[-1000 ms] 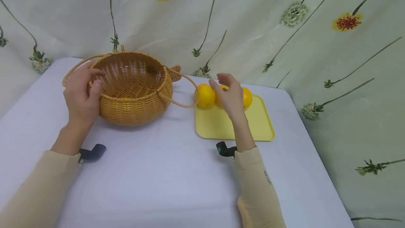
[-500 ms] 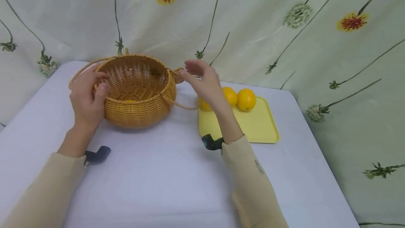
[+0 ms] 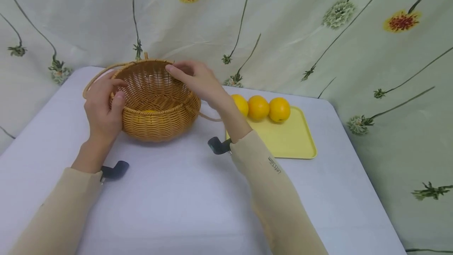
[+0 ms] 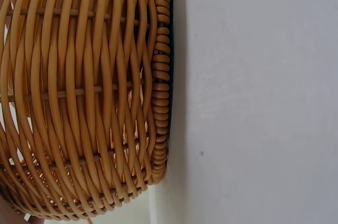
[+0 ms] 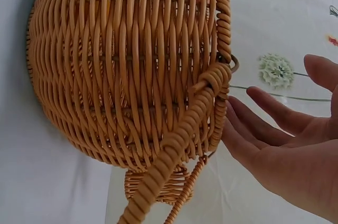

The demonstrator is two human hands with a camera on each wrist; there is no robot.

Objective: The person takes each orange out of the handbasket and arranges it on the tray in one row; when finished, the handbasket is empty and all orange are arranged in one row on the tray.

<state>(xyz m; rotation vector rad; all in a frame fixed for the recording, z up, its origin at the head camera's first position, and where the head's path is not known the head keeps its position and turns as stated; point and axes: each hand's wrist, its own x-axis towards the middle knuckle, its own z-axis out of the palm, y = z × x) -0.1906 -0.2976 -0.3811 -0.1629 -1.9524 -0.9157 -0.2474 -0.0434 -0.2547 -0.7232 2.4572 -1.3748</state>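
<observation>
A round wicker basket (image 3: pixel 159 125) stands on the left of the table, its looped handles lowered to the sides. My left hand (image 3: pixel 104 107) grips its left rim, fingers bent over the edge. A sliver of yellow shows inside, behind the near rim; the rest of it is hidden. Above the right part of the basket's mouth is my right hand (image 3: pixel 199 80), fingers extended and nothing in them. In the right wrist view, the fingers (image 5: pixel 274 110) are right at the rim beside a handle (image 5: pixel 174 145). Three oranges (image 3: pixel 258 108) sit in a row to the right.
Beneath the oranges lies a yellow tray (image 3: pixel 290 139), partly covered by my right forearm. A white cloth (image 3: pixel 170 200) covers the table. Behind and to the right hangs a flowered curtain (image 3: pixel 283 30). Each wrist carries a small black camera mount (image 3: pixel 115 169).
My right hand has moved left from over the oranges and tray to the basket's mouth. The left hand stays at the basket's left rim. The view has shifted slightly.
</observation>
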